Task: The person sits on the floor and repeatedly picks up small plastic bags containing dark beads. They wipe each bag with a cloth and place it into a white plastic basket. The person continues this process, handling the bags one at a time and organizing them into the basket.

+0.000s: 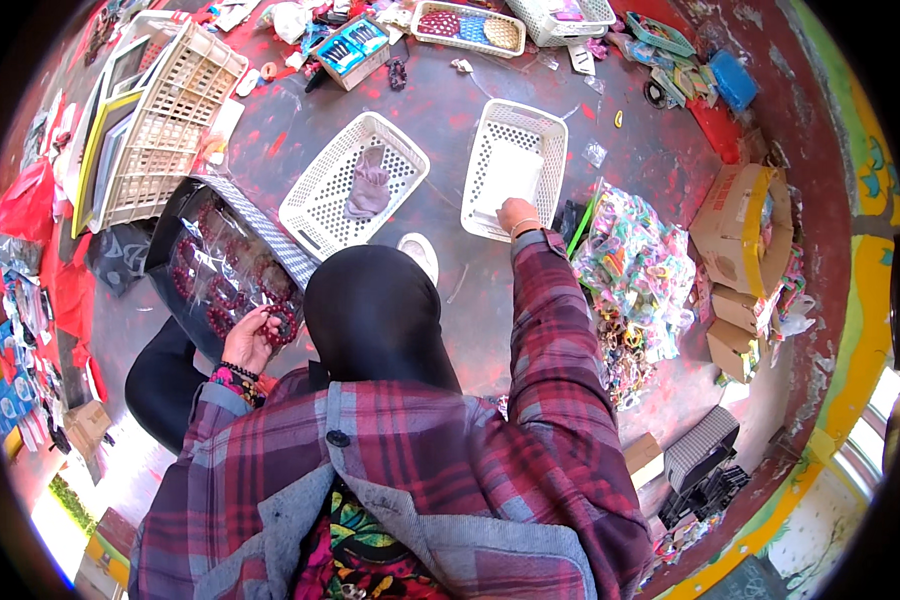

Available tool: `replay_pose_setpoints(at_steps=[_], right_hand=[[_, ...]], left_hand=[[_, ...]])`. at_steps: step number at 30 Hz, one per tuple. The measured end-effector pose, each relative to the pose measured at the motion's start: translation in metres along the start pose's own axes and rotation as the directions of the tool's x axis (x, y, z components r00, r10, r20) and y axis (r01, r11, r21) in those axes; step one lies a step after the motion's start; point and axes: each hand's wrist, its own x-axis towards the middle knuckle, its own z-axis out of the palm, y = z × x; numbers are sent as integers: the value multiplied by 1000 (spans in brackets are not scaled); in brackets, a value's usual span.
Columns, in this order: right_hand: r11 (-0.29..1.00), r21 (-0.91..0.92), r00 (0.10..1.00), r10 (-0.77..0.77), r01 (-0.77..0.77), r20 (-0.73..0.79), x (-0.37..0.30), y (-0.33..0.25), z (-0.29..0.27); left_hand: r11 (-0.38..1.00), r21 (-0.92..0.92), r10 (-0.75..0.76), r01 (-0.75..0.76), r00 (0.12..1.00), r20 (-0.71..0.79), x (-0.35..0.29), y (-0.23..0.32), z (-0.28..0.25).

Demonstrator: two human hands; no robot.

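Near the black box [167,222] at my left knee, my left hand [250,342] is closed on a dark red bead bracelet [283,326]. Inside that box lie more dark red bead bracelets [208,275], partly covered by clear plastic. My right arm stretches forward to a white perforated basket [477,180]. At its near right corner, my right hand [517,215] has its fingers curled; what they hold, if anything, is hidden. A pale sheet or lining covers the basket's bottom. To its left stands another white basket [305,192] with a greyish-purple sock-like cloth [369,183] in it.
Right of my arm lies a heap of colourful small plastic packets [635,265], with loose beaded pieces [625,365] nearer me. Cardboard boxes [735,225] stand farther right. A large beige crate [165,130] leans at the left. Several trays, including a white basket [440,38], line the back.
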Motion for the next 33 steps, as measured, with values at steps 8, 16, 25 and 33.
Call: replay_pose_setpoints(at_steps=[8,16,25,33], right_hand=[[990,-133,998,33,-41,-59,-34,-9,-19],[982,-144,992,110,-119,-68,-15,-26,6],[960,-248,991,-123,131,51,37,-39,17],[967,-255,981,-62,14,-181,27,-60,30]], left_hand=[[998,-47,46,-42,996,82,-4,-3,-4],[999,-41,17,-17,1000,-5,-9,-1,-18],[999,-43,-3,0,998,-62,3,4,-11],[998,-57,-19,14,995,-93,2,-1,-9]])
